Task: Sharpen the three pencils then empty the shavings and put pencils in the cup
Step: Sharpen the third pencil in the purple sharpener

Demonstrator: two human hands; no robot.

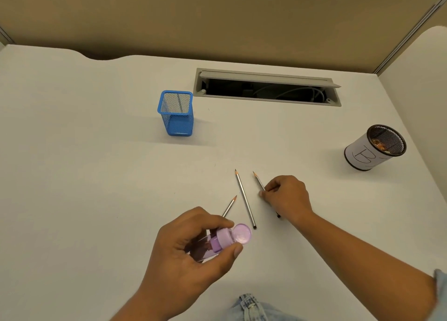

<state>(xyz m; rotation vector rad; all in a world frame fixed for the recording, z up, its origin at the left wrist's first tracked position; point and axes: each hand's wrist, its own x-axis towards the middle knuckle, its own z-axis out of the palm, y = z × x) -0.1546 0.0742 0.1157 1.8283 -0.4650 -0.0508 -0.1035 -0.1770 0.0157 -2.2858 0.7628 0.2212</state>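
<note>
Nearest, left hand [188, 245] clamped around the sharpener [217, 242], clear barrel lying in the curled fingers, lilac cap end pointing right and slightly away, dark shavings visible inside. Just beyond its fingertips, short pencil [229, 206] flat on the tabletop [96, 175], point up and away. Beside that, between the two hands, long pencil [244, 197], flat too, tip far, blunt end near the sharpener cap. Further right, right hand [286, 197] closed down over the third pencil [258, 181], fingers pinching the shaft against the tabletop; tip poking out beyond the fingertips, butt end showing behind the wrist. All three tips look pointed, so sharpening probably done or nearly so; hard to be certain at this size. Likely step in hand: setting down or picking up that third pencil. To do it well: pinch near the middle, lift clear without nudging the long pencil just left of the hand, keep the sharpener level and capped so no shavings spill. Well beyond and right of the right hand, paper-wrapped bin [373, 149] holding shavings, the probable place to empty. Far beyond the left hand, blue mesh cup [177, 114], upright, for the pencils.
</note>
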